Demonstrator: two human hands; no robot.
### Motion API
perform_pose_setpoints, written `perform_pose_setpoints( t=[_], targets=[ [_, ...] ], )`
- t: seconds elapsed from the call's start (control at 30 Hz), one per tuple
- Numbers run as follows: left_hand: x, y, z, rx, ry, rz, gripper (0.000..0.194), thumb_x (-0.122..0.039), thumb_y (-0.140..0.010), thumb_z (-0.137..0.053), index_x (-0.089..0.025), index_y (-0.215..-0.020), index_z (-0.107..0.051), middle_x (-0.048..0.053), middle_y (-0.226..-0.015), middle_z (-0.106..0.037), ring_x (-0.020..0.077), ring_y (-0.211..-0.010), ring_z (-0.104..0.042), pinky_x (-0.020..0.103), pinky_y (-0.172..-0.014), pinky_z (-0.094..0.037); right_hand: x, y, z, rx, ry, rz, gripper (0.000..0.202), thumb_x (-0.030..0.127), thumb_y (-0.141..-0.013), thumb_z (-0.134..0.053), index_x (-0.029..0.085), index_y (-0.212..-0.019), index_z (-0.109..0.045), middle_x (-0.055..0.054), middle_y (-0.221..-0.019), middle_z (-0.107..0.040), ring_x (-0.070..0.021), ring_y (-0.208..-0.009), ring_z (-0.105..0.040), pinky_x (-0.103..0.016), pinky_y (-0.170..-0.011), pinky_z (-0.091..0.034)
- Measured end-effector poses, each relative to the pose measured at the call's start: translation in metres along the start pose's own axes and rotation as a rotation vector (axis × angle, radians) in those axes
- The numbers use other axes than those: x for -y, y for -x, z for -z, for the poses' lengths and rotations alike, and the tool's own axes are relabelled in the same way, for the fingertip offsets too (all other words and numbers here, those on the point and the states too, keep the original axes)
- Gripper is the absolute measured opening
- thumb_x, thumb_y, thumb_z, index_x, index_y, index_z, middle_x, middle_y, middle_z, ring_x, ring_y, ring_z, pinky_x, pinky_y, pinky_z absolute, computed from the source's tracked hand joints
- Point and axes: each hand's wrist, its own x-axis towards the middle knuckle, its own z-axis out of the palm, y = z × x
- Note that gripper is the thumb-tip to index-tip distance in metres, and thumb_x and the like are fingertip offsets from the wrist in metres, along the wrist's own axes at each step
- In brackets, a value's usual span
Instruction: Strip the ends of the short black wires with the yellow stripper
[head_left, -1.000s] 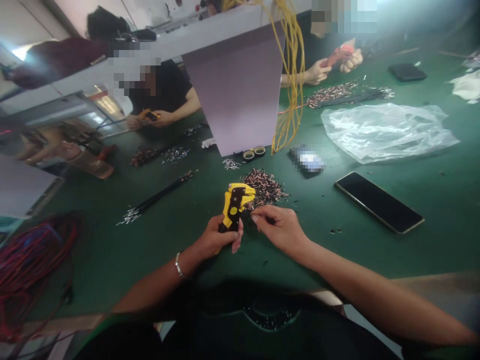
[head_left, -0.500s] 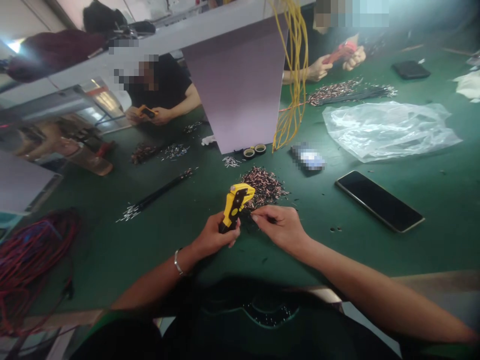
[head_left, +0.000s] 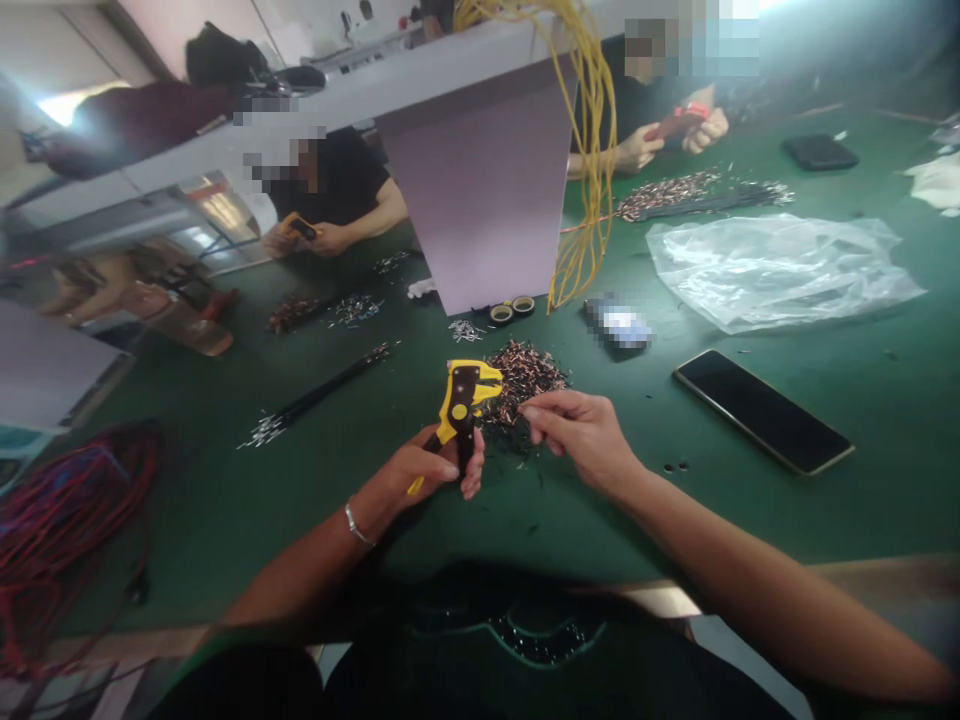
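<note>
My left hand (head_left: 435, 468) is wrapped round the handles of a yellow and black wire stripper (head_left: 460, 400), its jaws pointing right. Just right of the jaws, my right hand (head_left: 577, 432) is closed in a pinch on what looks like a short dark wire, mostly hidden by the fingertips. Behind both hands lies a heap of short wire pieces (head_left: 529, 372) with coppery ends and black insulation. Scattered dark bits surround its near side.
A bundle of black wires (head_left: 322, 393) lies left, beyond a red cable coil (head_left: 82, 510). Right are a phone (head_left: 761, 410) and a clear plastic bag (head_left: 780, 270). Tape rolls (head_left: 512, 309) sit by an upright panel (head_left: 487, 190) with yellow wires (head_left: 589, 150) hanging. Two co-workers hold tools across the table.
The wire stripper has turned so its side faces me and its handles are spread wider. My right hand has shifted slightly right and up. The whole view has tilted a little.
</note>
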Motion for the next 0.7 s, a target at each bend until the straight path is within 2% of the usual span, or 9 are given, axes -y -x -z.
perform_pose_setpoints(
  t=[0.3,0.7],
  targets=[
    [-0.0027,0.0035,-0.0020,0.186,0.031,0.078,0.047,-0.023,-0.057,-0.072,-0.011,-0.101,-0.063,0.006,-0.076,-0.059,0.0180,-0.063,-0.057,0.036,-0.061,-0.049,0.0046,-0.0025,0.0004,0.012,-0.128,-0.088,0.016,0.033,-0.072,-0.076,0.017,-0.073,-0.074,0.001,-0.053,-0.066,-0.0046,-0.036,-0.042,-0.020,-0.036,-0.030],
    [-0.0017,0.0020,-0.0060,0.193,0.039,0.085,0.047,-0.022,-0.055,-0.075,-0.013,-0.101,-0.066,0.006,-0.076,-0.061,0.0185,-0.063,-0.056,0.036,-0.060,-0.049,0.0001,0.0010,-0.0013,0.041,-0.077,-0.088,0.017,0.033,-0.074,-0.073,0.017,-0.077,-0.074,0.002,-0.051,-0.064,-0.0051,-0.036,-0.041,-0.021,-0.036,-0.029]
  ],
)
